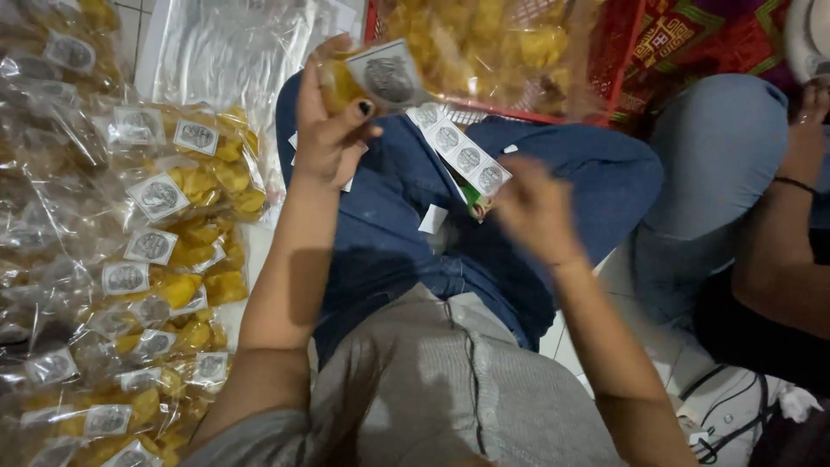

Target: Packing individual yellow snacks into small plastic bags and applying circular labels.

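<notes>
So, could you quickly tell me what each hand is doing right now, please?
Left hand: closed on a labelled bag of yellow chips, held up.
Right hand: blurred, at the sticker strip; grip cannot be told.

Clear chip bag (367, 78) w/ square grey label held up; label strip (458, 149) on lap; labelled bags (164, 225) piled left

Glossy clear plastic bag (363, 82) with a matt paper label sits pinched in the left hand (328, 130); a smooth paper sticker strip (462, 151) lies near the blurred right hand (532, 207); under both hands, matt blue denim (588, 173); left of them, shiny crinkled plastic packets (147, 251)
</notes>
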